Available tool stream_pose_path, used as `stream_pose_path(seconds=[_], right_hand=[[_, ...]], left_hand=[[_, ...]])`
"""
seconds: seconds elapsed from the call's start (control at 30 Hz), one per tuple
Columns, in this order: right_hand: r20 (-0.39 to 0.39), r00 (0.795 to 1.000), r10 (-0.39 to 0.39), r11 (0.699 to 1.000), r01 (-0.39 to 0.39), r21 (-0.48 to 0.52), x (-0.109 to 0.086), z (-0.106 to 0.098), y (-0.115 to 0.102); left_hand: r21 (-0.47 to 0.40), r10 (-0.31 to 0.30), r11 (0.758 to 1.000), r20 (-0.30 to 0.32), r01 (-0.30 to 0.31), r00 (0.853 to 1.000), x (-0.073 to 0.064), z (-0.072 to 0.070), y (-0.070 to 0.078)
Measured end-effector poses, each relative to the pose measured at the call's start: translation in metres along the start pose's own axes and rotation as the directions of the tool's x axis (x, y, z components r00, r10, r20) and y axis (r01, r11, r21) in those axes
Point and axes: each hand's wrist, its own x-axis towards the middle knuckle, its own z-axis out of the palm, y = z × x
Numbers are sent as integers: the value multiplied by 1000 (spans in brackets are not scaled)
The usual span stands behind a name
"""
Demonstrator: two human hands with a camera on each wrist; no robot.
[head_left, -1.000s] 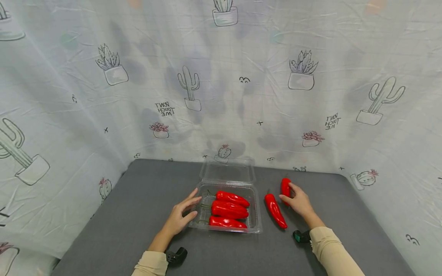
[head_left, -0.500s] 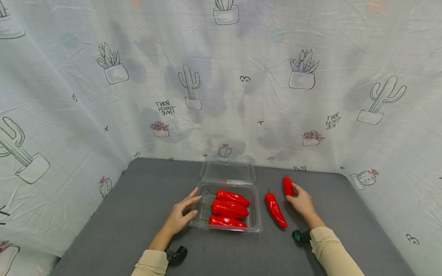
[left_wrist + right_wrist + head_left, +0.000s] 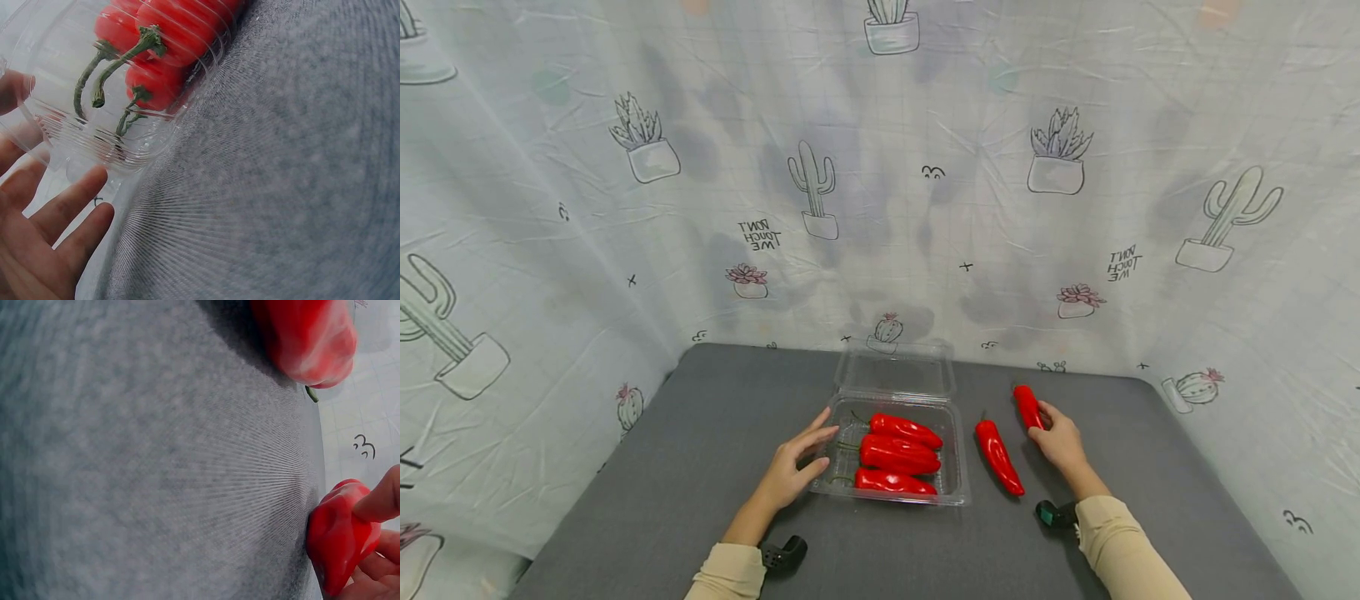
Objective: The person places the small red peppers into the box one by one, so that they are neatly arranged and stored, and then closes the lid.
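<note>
My right hand (image 3: 1062, 440) pinches a red pepper (image 3: 1027, 405) between thumb and fingers at the table's right; the right wrist view shows the thumb pressed on this pepper (image 3: 340, 534). A second loose red pepper (image 3: 997, 458) lies to its left, stem toward the back. Three red peppers (image 3: 899, 455) lie side by side in a clear plastic clamshell box (image 3: 955, 479), their stems pointing left. Beside the box's left wall, my left hand (image 3: 792, 467) has its fingers spread. In the left wrist view, those fingers (image 3: 75, 200) reach the box's ribbed corner (image 3: 94, 147).
The box's clear lid (image 3: 895, 373) stands folded back behind it. A grey cloth covers the table (image 3: 700, 433). White sheeting (image 3: 880, 208) with cactus drawings hangs around the back and sides. Black wrist devices (image 3: 784, 557) sit by both wrists.
The right hand has shifted slightly to the right, and the pepper in it has turned, its near end swinging right. The left hand and the box have stayed put.
</note>
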Motion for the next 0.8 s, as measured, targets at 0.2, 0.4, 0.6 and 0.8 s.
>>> stream_pose_path(seconds=[0.2,0.4,0.6,0.8], right_hand=[[26,1000,15,999,-16,42,-2,-2,0],[63,998,28,989,-37,143,-6,-5,-4],[113,993,17,953,-51,299,-7,-10,-15],[137,990,-29,914,-29,404,-10,-15,-29]], left_hand=[[-17,1,1000,3,-1,1000,-2,1,-9],[1,9,1000,-2,-9,1000,0,0,1],[-10,-3,1000,6,3,1000,7,-5,25],[-4,-9,1000,11,9,1000,9,-7,29]])
